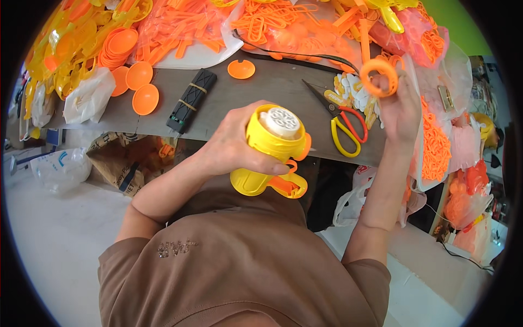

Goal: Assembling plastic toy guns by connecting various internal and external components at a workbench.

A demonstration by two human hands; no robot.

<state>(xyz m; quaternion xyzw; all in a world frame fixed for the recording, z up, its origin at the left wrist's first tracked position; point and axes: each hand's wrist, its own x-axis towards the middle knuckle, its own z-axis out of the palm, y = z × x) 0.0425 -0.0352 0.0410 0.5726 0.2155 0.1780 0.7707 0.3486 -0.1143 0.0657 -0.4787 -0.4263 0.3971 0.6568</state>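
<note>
My left hand point(231, 143) is wrapped round a yellow plastic toy housing point(261, 144), tilted above my lap. A round white insert point(283, 121) with a patterned, perforated face sits in its upper end. Orange parts point(287, 188) show on its right side and at its lower handle. To the right and farther off, my raised right hand point(402, 111) grips an orange plastic ring point(376, 65) between its fingertips. The ring is apart from the housing. Scissors point(348, 128) with red and yellow handles lie on the table below the ring.
On the grey table point(218, 109) lie a black bar with rubber bands point(192, 101), loose orange discs point(145, 99) and white-and-yellow tags point(354, 94). Heaps of orange parts point(182, 27) and yellow parts point(65, 52) line the far side. Orange links point(436, 147) fill a tray at right.
</note>
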